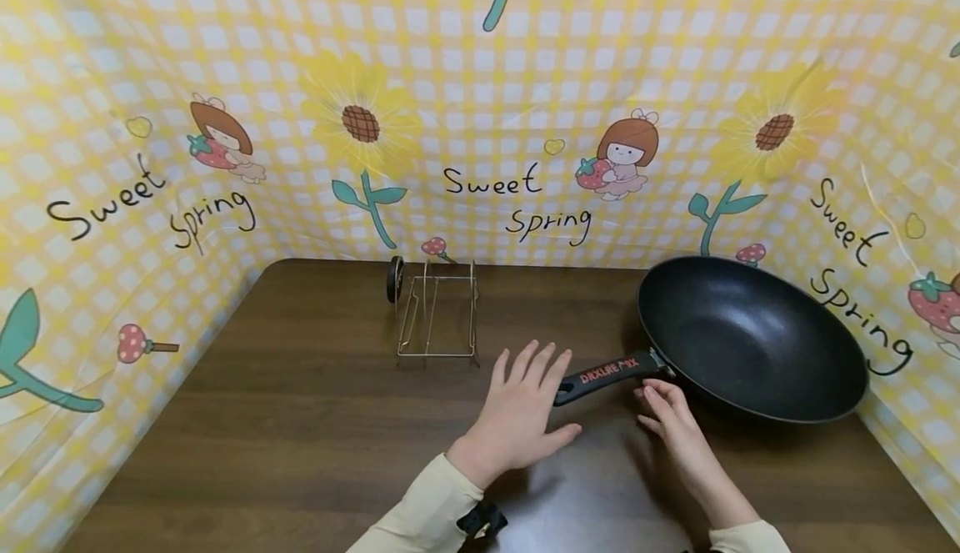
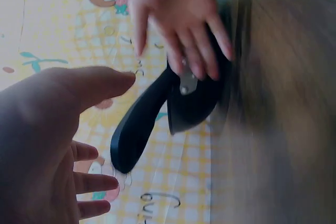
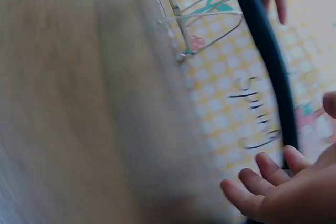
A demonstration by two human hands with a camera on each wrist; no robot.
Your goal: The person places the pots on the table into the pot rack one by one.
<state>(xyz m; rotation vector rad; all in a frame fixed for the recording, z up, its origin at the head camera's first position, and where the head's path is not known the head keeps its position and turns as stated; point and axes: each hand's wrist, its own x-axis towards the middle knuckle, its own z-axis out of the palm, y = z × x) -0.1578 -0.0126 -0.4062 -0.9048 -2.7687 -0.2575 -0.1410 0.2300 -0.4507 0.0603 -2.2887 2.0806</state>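
Pan (image 1: 757, 344): black, satin, round and deep, at right of wood-grained worktop (image 1: 300, 403). Smooth handle (image 1: 600, 376) points left and slightly toward the wearer; long axis oblique. Left grip (image 1: 517, 415): fingers spread, beside handle tip. Right grip (image 1: 678, 428): fingers loosely bent near handle base; contact unclear. Head view alone shows red lettering; left wrist view shows a riveted metal bracket (image 2: 189, 81).

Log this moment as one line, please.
left hand: spread, near handle | right hand: near handle | wire rack: left of pan
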